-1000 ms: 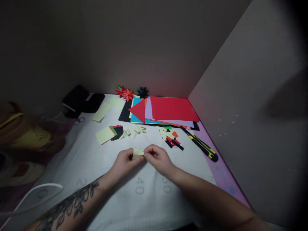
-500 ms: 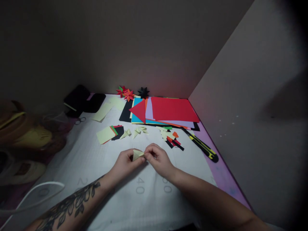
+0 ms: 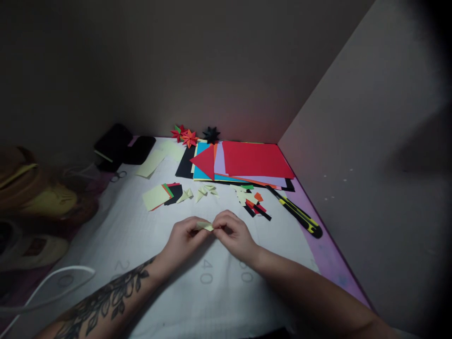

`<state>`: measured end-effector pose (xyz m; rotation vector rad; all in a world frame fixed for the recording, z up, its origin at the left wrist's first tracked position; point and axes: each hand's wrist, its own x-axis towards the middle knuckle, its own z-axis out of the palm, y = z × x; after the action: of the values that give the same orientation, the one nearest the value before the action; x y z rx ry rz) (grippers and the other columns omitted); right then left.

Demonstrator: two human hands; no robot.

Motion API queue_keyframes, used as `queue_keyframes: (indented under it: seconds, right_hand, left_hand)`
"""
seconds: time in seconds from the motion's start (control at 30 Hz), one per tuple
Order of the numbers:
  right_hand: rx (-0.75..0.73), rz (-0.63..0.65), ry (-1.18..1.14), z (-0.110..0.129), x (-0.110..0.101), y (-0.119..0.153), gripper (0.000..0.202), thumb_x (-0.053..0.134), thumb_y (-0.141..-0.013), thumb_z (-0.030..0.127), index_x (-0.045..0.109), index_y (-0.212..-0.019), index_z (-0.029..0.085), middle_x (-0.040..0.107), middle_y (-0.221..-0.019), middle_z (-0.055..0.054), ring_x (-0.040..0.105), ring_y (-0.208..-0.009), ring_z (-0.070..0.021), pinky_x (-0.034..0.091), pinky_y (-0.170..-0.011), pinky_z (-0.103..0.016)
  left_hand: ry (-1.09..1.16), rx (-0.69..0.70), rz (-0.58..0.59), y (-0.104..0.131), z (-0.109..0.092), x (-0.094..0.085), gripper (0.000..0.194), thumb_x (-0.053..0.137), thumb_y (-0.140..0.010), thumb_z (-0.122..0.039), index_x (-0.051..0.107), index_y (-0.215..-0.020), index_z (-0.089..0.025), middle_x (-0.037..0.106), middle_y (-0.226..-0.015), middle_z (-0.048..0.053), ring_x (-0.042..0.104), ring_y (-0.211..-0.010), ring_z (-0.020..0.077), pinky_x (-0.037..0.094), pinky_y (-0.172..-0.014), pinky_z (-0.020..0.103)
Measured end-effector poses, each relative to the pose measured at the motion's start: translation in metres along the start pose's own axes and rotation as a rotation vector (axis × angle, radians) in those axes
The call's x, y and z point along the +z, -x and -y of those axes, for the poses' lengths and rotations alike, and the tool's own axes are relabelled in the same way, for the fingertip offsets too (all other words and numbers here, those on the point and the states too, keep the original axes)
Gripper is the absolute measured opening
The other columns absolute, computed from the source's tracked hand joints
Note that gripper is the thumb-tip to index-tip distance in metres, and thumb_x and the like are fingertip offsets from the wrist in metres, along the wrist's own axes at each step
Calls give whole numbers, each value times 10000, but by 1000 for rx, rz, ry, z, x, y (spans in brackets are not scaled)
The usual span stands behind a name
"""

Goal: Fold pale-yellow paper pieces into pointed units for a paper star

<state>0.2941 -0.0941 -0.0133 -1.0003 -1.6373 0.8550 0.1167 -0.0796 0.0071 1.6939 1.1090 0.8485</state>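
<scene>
Pale yellow paper point(image 3: 205, 226), small and seemingly folded, sits between the two hands just below the middle of the frame. Its left end is pinched between the thumb and fingers of the left hand point(image 3: 187, 235); the right hand point(image 3: 236, 235) pinches the right tip, with its fingertips close to those of the left. The fingers hide most of the folds, so the creases are probably narrow, but I cannot tell how they run.

For a piece this small, a steady left grip and a light right pinch seem best: line up the edges at the tip first, then press along the crease from the held end outward. Squeezing too early could set a crooked line, and twisting the tip could crumple it. Keeping both wrists low over the white sheet point(image 3: 169, 301) should help steadiness.

Similar folded pieces point(image 3: 202, 194) lie just beyond the hands, near the centre, and could serve as a guide for sharp points. Cut squares point(image 3: 154, 197) lie left of them, and a yellow-and-black cutter point(image 3: 300, 216) lies well apart at the right.
</scene>
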Motion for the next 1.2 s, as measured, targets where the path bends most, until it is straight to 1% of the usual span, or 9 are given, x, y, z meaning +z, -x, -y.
queue_keyframes:
  seconds: [0.1,0.37,0.47,0.63,0.77,0.87,1.0,1.1,1.2]
  right_hand:
    - [-47,10,17,1,-1,0,139,570,-836,114,643,-838,231,603,-862,-36,601,-834,-171,494,-722,-300]
    - [-54,86,20,3,-3,-1,189,528,-860,114,664,-880,244,596,-933,-51,602,-891,-179,504,-777,-323]
    - [-7,76,-1,3,-2,0,164,540,-856,126,661,-854,236,589,-895,-40,601,-852,-170,497,-753,-307]
    - [170,-25,-86,1,2,1,46,598,-800,170,591,-803,215,575,-777,-5,572,-729,-149,471,-646,-266]
    - [285,-46,-196,1,4,-1,83,623,-760,221,542,-773,209,570,-735,10,562,-676,-140,470,-617,-254]
    - [306,-71,-196,1,5,-2,99,626,-748,223,527,-754,211,567,-722,13,556,-666,-139,468,-610,-251]
    - [291,-72,-113,1,6,0,86,605,-752,188,523,-745,213,570,-717,16,551,-649,-134,451,-591,-248]
    - [262,-60,-45,2,6,1,84,598,-757,173,526,-737,213,570,-713,14,551,-642,-131,445,-577,-243]
    - [235,-59,-30,3,4,1,68,599,-761,167,553,-786,211,584,-760,2,569,-676,-135,464,-592,-243]
  left_hand:
    - [-76,74,-21,2,-4,-2,120,608,-816,-227,712,-802,-169,721,-789,43,649,-731,154,493,-678,253]
    - [-100,89,-26,3,0,-2,119,622,-820,-249,724,-808,-190,727,-772,36,654,-710,159,495,-663,258]
    - [-77,46,-22,3,0,-1,126,626,-813,-257,723,-790,-179,727,-770,42,654,-717,162,493,-670,259]
    - [25,-102,15,0,-3,1,167,648,-780,-298,692,-725,-147,684,-681,34,609,-627,145,467,-590,238]
    - [65,-129,47,-1,-3,3,204,640,-784,-319,654,-686,-141,641,-641,15,566,-604,126,445,-574,224]
    - [81,-136,46,-2,-3,4,199,646,-779,-327,645,-702,-143,641,-665,15,568,-621,126,451,-584,227]
    - [102,-130,-20,-1,-4,4,210,666,-761,-333,677,-846,-142,689,-789,47,609,-681,145,482,-622,245]
    - [89,-129,-37,-1,-4,3,192,650,-776,-335,691,-811,-151,702,-783,47,617,-671,147,482,-609,241]
    - [105,-173,-67,-1,-2,1,209,643,-783,-354,699,-784,-154,707,-742,43,612,-634,145,473,-578,237]
